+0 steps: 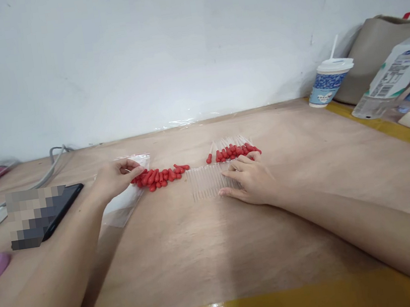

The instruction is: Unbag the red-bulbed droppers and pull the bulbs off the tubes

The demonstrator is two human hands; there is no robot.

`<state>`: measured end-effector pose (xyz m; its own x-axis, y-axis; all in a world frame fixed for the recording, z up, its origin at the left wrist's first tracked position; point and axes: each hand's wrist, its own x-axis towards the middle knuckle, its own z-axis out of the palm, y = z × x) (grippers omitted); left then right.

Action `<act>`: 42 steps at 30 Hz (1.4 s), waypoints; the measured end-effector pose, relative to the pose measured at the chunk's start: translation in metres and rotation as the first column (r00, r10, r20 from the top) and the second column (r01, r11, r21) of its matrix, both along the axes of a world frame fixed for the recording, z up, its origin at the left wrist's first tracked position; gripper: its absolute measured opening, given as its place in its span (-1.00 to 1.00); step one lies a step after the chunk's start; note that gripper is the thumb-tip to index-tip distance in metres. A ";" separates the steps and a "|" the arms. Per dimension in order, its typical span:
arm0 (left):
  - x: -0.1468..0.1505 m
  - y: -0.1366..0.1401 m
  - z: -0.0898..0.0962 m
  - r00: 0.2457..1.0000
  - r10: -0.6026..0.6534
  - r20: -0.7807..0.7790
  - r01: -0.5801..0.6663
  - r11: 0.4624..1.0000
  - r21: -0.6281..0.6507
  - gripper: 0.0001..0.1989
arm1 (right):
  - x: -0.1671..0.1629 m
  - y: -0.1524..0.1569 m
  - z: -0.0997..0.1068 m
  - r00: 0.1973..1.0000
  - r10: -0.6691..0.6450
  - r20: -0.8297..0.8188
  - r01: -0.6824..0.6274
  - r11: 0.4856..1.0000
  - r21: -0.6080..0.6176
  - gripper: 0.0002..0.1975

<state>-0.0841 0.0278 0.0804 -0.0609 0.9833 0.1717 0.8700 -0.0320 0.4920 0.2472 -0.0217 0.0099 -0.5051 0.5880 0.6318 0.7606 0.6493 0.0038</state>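
Reaching forward over the table, the left hand pinches at the left end of a loose row of red caps; thumb and forefinger are narrowed on one cap, grip apparently closed. Caps trail toward 3 o'clock from those fingers, long axis left-right. Beneath the hand lies a clear bag. The right hand rests flat, fingers spread, on a row of clear tubes, holding nothing. Assembled droppers lie at 12 o'clock, touching its fingertips. Left hand is nearer the caps.
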 end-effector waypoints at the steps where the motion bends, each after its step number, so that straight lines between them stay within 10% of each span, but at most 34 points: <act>1: 0.000 0.000 0.001 1.000 0.007 0.016 -0.007 1.000 -0.002 -0.80 | 0.000 0.000 0.000 1.000 -0.001 -0.015 0.001 1.000 0.006 -0.56; 7: 0.009 -0.002 0.001 0.995 0.086 -0.055 -0.073 0.974 0.213 -0.75 | 0.005 -0.002 -0.004 0.990 -0.006 -0.140 0.022 0.993 0.117 -0.71; 11: 0.040 -0.008 -0.006 0.990 -0.060 -0.125 0.104 0.919 0.381 -0.77 | 0.014 -0.004 -0.005 0.987 0.008 -0.160 0.020 0.985 0.171 -0.79; 16: 0.094 -0.005 -0.021 0.919 -0.282 -0.276 0.360 0.886 0.292 -0.78 | 0.023 -0.006 -0.004 0.985 0.015 -0.173 0.021 0.979 0.203 -0.77; 25: 0.154 0.034 -0.036 0.902 -0.289 -0.320 0.322 0.945 0.053 -0.67 | 0.024 -0.004 -0.005 0.986 0.009 -0.168 0.029 0.975 0.220 -0.74; 34: 0.149 0.031 -0.034 0.969 -0.152 -0.195 0.189 0.964 0.187 -0.80 | 0.024 -0.005 -0.005 0.985 -0.012 -0.174 0.046 0.980 0.191 -0.74; 42: 0.106 -0.032 -0.043 0.889 -0.389 -0.241 0.457 0.785 0.418 -0.88 | 0.023 -0.005 -0.006 0.951 0.132 -0.279 -0.082 0.979 0.185 -0.65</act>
